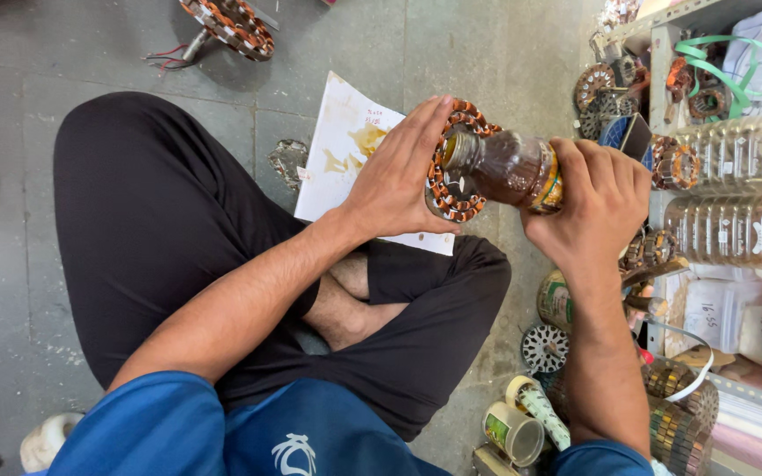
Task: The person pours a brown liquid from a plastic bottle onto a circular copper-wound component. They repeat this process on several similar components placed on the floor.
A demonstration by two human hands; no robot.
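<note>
Left hand (pixel 399 172) grips the copper-wound stator (pixel 453 163), fingers wrapped around its rim. Right hand (pixel 597 203) is closed around the brown bottle (pixel 509 167), its mouth touching the stator, above the stained paper (pixel 346 150).

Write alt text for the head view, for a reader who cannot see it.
A seated, cross-legged person's left hand holds a round copper-wound stator while the right hand tips a bottle of brown liquid toward it. A stained sheet of paper lies on the grey floor beneath.

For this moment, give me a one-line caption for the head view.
Seated cross-legged, left hand holds a copper-wound stator while right hand tips a brown bottle onto it.
</note>
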